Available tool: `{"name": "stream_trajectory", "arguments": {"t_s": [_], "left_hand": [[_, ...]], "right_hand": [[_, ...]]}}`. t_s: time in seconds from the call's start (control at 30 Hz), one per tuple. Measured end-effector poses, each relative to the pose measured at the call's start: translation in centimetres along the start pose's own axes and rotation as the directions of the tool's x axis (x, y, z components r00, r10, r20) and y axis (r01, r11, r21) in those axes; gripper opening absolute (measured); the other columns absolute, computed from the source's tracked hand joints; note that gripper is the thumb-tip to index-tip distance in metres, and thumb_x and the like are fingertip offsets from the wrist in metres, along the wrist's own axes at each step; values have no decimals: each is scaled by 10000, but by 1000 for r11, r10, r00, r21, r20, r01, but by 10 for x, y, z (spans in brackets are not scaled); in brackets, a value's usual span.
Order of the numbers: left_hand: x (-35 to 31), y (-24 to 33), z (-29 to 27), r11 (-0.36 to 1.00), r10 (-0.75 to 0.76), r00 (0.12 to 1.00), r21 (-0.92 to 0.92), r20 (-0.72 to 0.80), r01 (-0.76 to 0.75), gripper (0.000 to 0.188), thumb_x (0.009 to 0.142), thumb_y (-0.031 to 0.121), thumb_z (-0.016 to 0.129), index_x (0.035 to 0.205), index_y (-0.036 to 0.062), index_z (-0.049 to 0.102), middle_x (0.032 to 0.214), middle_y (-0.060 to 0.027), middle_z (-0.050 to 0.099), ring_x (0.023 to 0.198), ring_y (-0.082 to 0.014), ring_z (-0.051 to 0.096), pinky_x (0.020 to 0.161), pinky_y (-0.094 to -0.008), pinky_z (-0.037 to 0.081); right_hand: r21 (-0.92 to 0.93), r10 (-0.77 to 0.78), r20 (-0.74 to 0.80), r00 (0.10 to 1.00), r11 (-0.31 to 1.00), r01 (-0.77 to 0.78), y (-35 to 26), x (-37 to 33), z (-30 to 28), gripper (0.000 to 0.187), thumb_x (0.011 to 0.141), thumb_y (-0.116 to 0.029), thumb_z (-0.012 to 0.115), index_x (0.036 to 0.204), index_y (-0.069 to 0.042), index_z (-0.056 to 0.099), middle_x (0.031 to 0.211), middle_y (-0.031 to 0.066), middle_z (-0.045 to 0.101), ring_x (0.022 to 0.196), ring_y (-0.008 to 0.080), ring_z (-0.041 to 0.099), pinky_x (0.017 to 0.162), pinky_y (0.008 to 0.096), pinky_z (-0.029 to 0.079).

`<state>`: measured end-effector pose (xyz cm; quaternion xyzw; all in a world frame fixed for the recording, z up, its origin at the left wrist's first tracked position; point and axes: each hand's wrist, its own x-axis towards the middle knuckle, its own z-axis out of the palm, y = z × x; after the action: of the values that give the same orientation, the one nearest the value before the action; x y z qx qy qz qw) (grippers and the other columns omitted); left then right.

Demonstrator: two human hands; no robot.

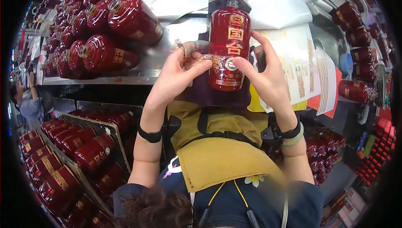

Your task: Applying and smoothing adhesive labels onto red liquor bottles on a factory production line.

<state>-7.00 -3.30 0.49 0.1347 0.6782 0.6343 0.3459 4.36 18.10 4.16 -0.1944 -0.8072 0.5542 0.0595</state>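
Observation:
A glossy dark red bottle (229,22) with gold markings lies in front of me, neck pointing away. Across its lower front runs a gold decal strip (218,63) with a small round green-and-white mark. My left hand (169,77) pinches the strip's left end between thumb and fingers; grey coverings wrap some of its fingers. My right hand (270,75) rests against the bottle's right side, index finger along the glass and thumb pressed on the front at the strip's right end. Under the bottle is a dark purple cloth (203,89).
Similar red bottles (132,16) crowd the table's left. Decal sheets (299,60) lie to the right, beside a blue cup (346,63). Crates (100,121) of bottles stand below left. More bottles (320,152) are low on the right. Another person (30,102) is at far left.

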Motion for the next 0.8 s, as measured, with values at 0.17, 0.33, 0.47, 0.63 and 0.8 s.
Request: {"name": "stream_trajectory", "arguments": {"t_s": [0.17,0.33,0.47,0.63,0.8], "left_hand": [[-2,7,-2,969,1,1000,-249,12,2,267,966,110,736,1181,8,614,1023,-28,692,941,-95,644,892,-264,509],[6,-9,0,979,-45,997,-200,-55,33,297,972,97,723,1209,-17,585,1063,-63,707,973,-111,658,902,-275,518],[8,-10,0,985,-40,999,-169,-16,36,307,976,77,711,1226,-27,566,1072,-62,699,1009,-112,654,911,-278,519],[9,-11,1,986,-26,1000,-166,1,26,296,978,69,704,1220,-30,565,1069,-63,695,1012,-109,651,908,-269,518],[5,-5,6,973,-15,991,228,-136,46,443,932,56,733,1337,-23,572,1053,-40,655,946,-112,635,864,-260,502]], "right_hand": [[94,112,18,994,989,-113,6,3,8,811,863,-302,848,1468,60,446,1070,129,689,975,158,663,872,314,531],[184,35,5,999,982,-35,8,4,10,778,881,-246,841,1462,80,439,1044,89,660,959,141,650,861,282,538],[196,36,11,999,980,-37,6,4,10,764,895,-228,833,1470,81,437,949,15,599,835,78,576,753,225,490],[198,44,5,999,979,-44,5,3,11,778,889,-238,840,1477,76,439,867,-48,516,766,32,487,671,192,419],[98,31,-19,999,995,-29,14,1,2,849,814,-237,892,1478,57,453,957,-25,520,870,62,513,788,217,438]]}}
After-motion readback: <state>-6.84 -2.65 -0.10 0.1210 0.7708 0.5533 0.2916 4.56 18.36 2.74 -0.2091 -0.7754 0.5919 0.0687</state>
